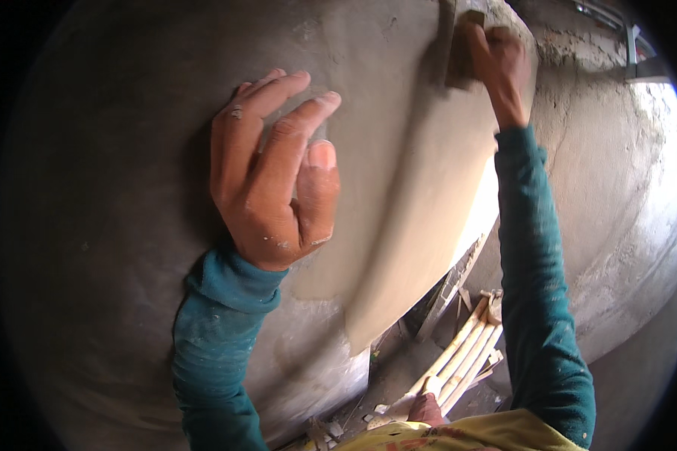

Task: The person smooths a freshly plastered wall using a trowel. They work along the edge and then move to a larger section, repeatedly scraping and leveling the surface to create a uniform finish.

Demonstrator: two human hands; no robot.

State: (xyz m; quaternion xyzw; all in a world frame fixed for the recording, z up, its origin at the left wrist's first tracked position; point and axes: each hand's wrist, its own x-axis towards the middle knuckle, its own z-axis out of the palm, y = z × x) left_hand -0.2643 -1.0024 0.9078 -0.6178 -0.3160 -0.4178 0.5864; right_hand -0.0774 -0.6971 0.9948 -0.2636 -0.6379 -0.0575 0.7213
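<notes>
My left hand (pixel 274 180) is raised in front of a grey plastered wall (pixel 128 225), its fingers loosely curved and apart with nothing in them. Whitish dust and bits of plaster stick to its knuckles and fingertips. Higher up on the right, my right hand (pixel 504 64) grips a plastering float (pixel 461 52), blurred by motion. The float's flat rectangular plate lies against the wall close to its right edge; my fingers hide part of the handle. A paler, smoother band of plaster (pixel 399 248) runs down beneath it.
Below stand bamboo poles (pixel 462 353) tied side by side, with my foot (pixel 427 406) on them. Wood scraps and rubble (pixel 327 432) lie lower down. Another rough plastered wall (pixel 602 188) rises on the right, near a bright opening (pixel 673 113).
</notes>
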